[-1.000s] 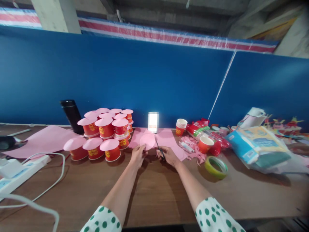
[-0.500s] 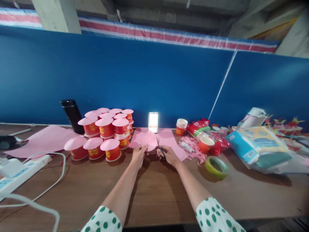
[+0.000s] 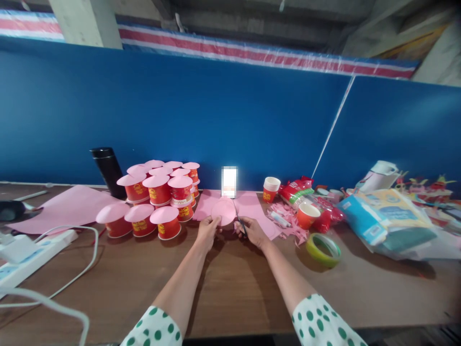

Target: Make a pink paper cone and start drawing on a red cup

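A round pink paper disc (image 3: 223,210) is pinched at its lower left edge by my left hand (image 3: 209,231). My right hand (image 3: 254,233) is closed around the handles of a pair of scissors (image 3: 243,227), whose blades point up along the disc's right edge. A small pink scrap shows by the right fingers. Behind the disc lie pink paper sheets (image 3: 250,206) on the table. To the left stand several red paper cups (image 3: 168,228), upside down and topped with pink discs, some of them stacked.
A bright phone-like screen (image 3: 229,182) leans on the blue partition (image 3: 223,110). At right are stacked cups (image 3: 271,190), pink scraps (image 3: 298,232), green tape (image 3: 323,250) and a plastic package (image 3: 389,214). At left are a black flask (image 3: 108,173) and a power strip (image 3: 39,257).
Both hands, the disc and the scissors hold nearly the same place. The whole view has shifted very slightly.
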`<act>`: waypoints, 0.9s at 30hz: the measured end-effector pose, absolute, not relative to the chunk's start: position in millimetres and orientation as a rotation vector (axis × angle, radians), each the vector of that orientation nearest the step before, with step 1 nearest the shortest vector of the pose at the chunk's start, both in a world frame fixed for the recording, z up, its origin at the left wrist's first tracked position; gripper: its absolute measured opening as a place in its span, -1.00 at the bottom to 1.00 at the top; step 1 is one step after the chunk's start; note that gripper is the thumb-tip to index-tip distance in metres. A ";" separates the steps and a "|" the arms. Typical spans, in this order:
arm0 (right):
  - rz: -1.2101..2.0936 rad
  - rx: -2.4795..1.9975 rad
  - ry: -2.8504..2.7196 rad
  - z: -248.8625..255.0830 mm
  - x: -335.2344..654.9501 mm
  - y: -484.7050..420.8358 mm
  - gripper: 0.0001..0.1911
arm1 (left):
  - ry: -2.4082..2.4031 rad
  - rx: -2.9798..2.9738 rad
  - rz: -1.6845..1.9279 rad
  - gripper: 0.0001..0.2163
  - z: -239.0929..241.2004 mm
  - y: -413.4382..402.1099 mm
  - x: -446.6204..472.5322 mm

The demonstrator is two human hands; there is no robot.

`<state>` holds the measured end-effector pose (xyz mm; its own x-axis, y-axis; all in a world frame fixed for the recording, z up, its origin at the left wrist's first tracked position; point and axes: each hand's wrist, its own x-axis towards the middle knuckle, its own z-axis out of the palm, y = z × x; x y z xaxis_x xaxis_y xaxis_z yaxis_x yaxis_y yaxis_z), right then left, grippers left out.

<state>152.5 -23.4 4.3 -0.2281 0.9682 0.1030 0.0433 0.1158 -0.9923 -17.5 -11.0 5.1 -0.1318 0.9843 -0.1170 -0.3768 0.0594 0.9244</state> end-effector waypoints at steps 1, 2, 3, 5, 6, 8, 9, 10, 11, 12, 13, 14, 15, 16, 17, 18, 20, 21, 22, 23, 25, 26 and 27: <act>1.265 -1.050 -1.466 4.0 152.6 -23.3 -0.60 | 1.068 0.783 1.409 -0.67 5.2 -11.0 -17.3; 1.265 -1.050 -1.467 3.8 152.7 -23.3 -0.60 | 1.066 0.781 1.410 -0.67 5.2 -11.0 -17.2; 1.262 -1.050 -1.469 3.8 152.8 -23.4 -0.61 | 1.064 0.780 1.410 -0.66 5.3 -11.0 -17.2; 1.251 -1.054 -1.469 4.0 152.8 -23.8 -0.61 | 1.062 0.780 1.414 -0.66 5.5 -11.3 -17.2; 1.249 -1.054 -1.468 4.0 152.8 -23.9 -0.61 | 1.063 0.779 1.416 -0.66 5.6 -11.5 -17.2; 1.255 -1.052 -1.458 3.9 152.6 -23.9 -0.61 | 1.069 0.778 1.414 -0.66 5.6 -11.6 -17.3; 1.260 -1.051 -1.454 3.7 152.6 -23.8 -0.61 | 1.070 0.776 1.413 -0.66 5.6 -11.6 -17.4; 1.262 -1.049 -1.451 3.5 152.5 -23.6 -0.61 | 1.069 0.775 1.412 -0.66 5.6 -11.5 -17.4; 1.264 -1.046 -1.450 3.3 152.5 -23.5 -0.61 | 1.067 0.772 1.411 -0.66 5.5 -11.3 -17.4; 1.265 -1.041 -1.452 3.2 152.4 -23.3 -0.61 | 1.067 0.767 1.411 -0.67 5.5 -11.2 -17.4; 1.265 -1.035 -1.453 3.3 152.4 -23.3 -0.60 | 1.066 0.765 1.411 -0.67 5.4 -11.1 -17.5; 1.265 -1.030 -1.453 3.6 152.2 -23.4 -0.59 | 1.067 0.764 1.413 -0.67 5.4 -10.9 -17.5; 1.265 -1.027 -1.451 4.0 152.1 -23.6 -0.59 | 1.068 0.765 1.414 -0.68 5.4 -10.8 -17.5; 1.265 -1.026 -1.447 4.6 151.9 -23.8 -0.58 | 1.068 0.767 1.414 -0.68 5.5 -10.8 -17.6; 1.265 -1.028 -1.443 5.2 151.7 -24.2 -0.58 | 1.067 0.771 1.414 -0.68 5.5 -10.7 -17.6; 1.264 -1.032 -1.441 5.9 151.6 -24.5 -0.57 | 1.063 0.776 1.412 -0.68 5.6 -10.7 -17.7; 1.264 -1.037 -1.439 7.2 151.2 -25.2 -0.57 | 1.058 0.781 1.409 -0.67 5.6 -10.7 -17.8; 1.263 -1.037 -1.440 7.8 151.1 -25.5 -0.57 | 1.057 0.781 1.408 -0.67 5.5 -10.7 -17.9; 1.259 -1.038 -1.441 8.3 151.1 -25.8 -0.56 | 1.056 0.780 1.411 -0.67 5.4 -10.6 -18.0; 1.255 -1.041 -1.444 8.6 151.2 -25.9 -0.56 | 1.056 0.778 1.412 -0.67 5.2 -10.5 -18.1; 1.245 -1.053 -1.454 8.7 151.4 -25.8 -0.56 | 1.053 0.774 1.418 -0.67 4.7 -10.1 -18.3; 1.240 -1.059 -1.460 8.6 151.6 -25.7 -0.55 | 1.052 0.771 1.419 -0.67 4.5 -9.9 -18.3; 1.237 -1.064 -1.466 8.3 151.8 -25.5 -0.55 | 1.052 0.770 1.418 -0.67 4.4 -9.7 -18.4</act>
<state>151.8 -25.5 8.3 -0.2102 0.9714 0.1101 0.0549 0.1242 -0.9907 -18.4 -9.7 4.4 -0.1327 0.9844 -0.1153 -0.3957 0.0540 0.9168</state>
